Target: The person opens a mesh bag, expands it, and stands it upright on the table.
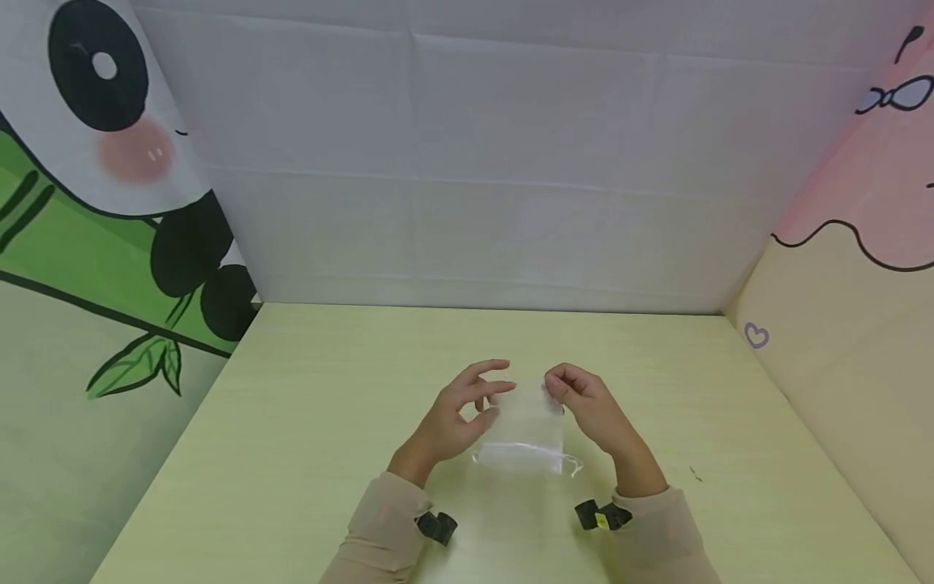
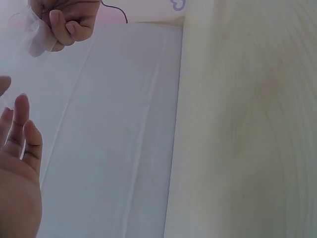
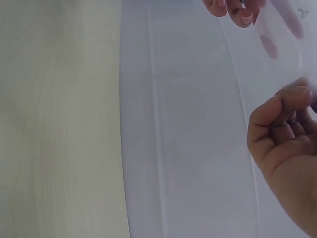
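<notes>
A small translucent white drawstring pouch (image 1: 524, 426) hangs upside down over the table in the head view, its cord loops at the lower corners. My right hand (image 1: 597, 412) pinches the upper right corner between thumb and curled fingers. On the pouch's left side is my left hand (image 1: 454, 415), fingers stretched and spread, thumb apart from them, fingertips right at the pouch's edge. In the right wrist view, left fingertips show through the thin pouch material (image 3: 280, 34). The left wrist view catches part of the left hand (image 2: 20, 183) with its fingers loosely extended.
Both hands are above a pale wood-grain table (image 1: 328, 389). A white creased sheet (image 1: 525, 162) rises behind its far edge. Printed cartoon panels stand left (image 1: 44, 438) and right (image 1: 839, 341). A small dark mark (image 1: 696, 474) lies on the table at right.
</notes>
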A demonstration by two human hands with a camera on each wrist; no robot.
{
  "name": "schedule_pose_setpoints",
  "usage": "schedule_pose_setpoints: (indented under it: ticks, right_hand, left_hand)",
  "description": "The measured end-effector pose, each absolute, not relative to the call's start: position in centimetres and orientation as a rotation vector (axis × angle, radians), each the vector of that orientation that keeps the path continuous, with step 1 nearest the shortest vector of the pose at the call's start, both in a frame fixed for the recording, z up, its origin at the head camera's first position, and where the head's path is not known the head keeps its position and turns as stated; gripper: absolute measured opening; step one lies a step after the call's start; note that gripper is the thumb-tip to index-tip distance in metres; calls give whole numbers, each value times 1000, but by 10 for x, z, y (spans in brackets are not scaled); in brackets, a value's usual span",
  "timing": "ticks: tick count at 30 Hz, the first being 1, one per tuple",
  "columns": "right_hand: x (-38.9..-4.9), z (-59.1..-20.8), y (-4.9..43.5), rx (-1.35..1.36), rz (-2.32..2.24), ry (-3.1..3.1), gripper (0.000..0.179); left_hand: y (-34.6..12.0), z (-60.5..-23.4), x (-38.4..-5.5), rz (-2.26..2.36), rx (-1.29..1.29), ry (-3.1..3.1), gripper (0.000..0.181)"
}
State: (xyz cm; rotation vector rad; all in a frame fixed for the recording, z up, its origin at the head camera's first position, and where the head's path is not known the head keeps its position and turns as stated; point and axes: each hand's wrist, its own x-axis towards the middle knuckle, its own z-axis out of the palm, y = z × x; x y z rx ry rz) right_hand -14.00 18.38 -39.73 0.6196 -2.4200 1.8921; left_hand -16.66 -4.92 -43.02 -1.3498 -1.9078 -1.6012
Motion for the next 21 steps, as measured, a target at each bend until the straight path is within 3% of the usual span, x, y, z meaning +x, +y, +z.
schedule_pose_setpoints:
  ticks: [12, 21]
  right_hand:
    - [-141, -395, 183, 373, 1906, -2511, 24]
    - [-143, -398, 186, 320, 1960, -2512, 27]
  left_hand:
    - [-49, -435, -172, -1438, -1283, -1861, 25]
    - [-43, -441, -169, -1556, -859, -2082, 16]
